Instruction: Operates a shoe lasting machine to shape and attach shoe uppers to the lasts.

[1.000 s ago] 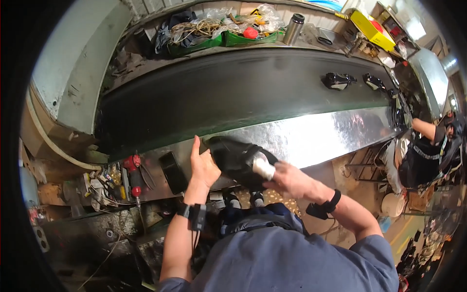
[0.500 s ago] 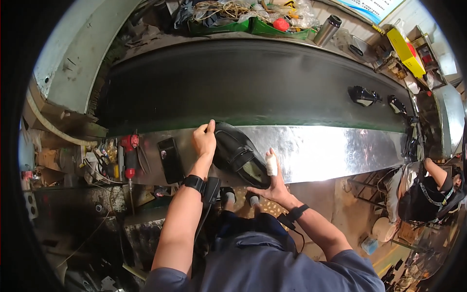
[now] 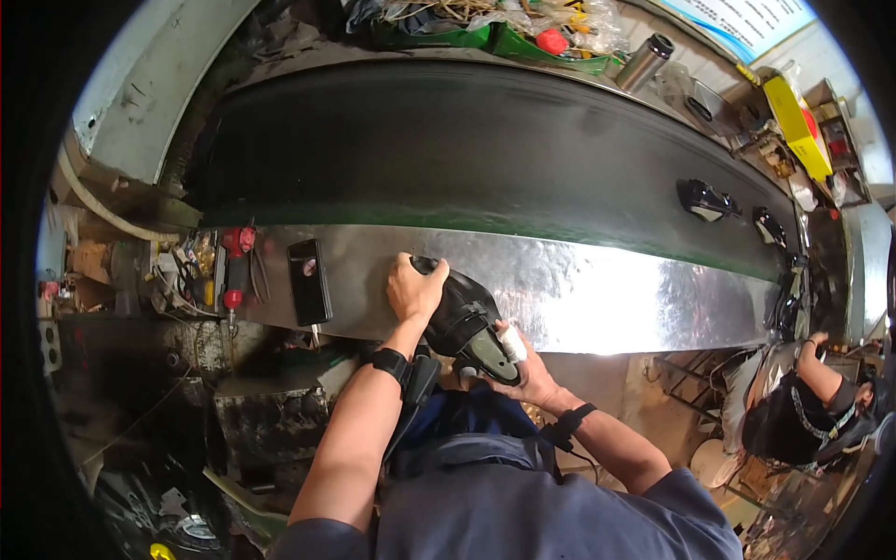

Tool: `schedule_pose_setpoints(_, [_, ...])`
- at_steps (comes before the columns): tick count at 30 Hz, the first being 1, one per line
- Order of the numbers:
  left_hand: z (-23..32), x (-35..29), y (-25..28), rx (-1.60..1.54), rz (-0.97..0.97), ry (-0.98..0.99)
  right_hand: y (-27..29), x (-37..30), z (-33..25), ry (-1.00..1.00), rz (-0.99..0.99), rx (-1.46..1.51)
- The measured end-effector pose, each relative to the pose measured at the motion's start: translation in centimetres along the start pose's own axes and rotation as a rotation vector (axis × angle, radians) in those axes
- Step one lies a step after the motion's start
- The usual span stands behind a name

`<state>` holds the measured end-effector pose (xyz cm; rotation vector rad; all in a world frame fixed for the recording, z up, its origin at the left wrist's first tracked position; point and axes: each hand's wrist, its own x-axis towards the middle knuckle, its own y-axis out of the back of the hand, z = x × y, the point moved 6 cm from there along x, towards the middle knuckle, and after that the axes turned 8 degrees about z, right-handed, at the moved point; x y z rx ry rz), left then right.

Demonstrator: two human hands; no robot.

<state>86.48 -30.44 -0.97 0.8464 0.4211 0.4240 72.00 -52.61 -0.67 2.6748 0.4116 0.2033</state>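
Observation:
A black shoe (image 3: 471, 297) with a strap across it lies tilted between my two hands, over the near edge of the metal ledge. A grey-green shoe last (image 3: 489, 351) fills its opening. My left hand (image 3: 416, 287) is closed round the toe end. With my right hand (image 3: 530, 375) I grip the heel end; one finger there wears a white bandage. The fingertips beneath the shoe are hidden.
A black conveyor belt (image 3: 448, 149) runs behind the shiny metal ledge (image 3: 551, 289). A phone (image 3: 309, 283) and a red power screwdriver (image 3: 237, 266) lie at left. Black shoes (image 3: 707, 200) sit on the belt's right end. At far right another person (image 3: 812, 411) works.
The shoe has come nearer to my body and down to the right. My left hand has shifted right and near with it, and my right hand has closed on the heel.

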Motion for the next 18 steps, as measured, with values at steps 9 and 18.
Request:
schedule_pose_setpoints(9, [-2.6,0.2,5.2,-0.266,0.090,0.051,0.0,2.2,-3.5,-0.185,-0.036,0.364])
schedule_pose_setpoints(18, [-10.2,-7.6,25.6,-0.480,0.442,0.048,-10.3,7.2,-17.5,-0.880,-0.655,0.812])
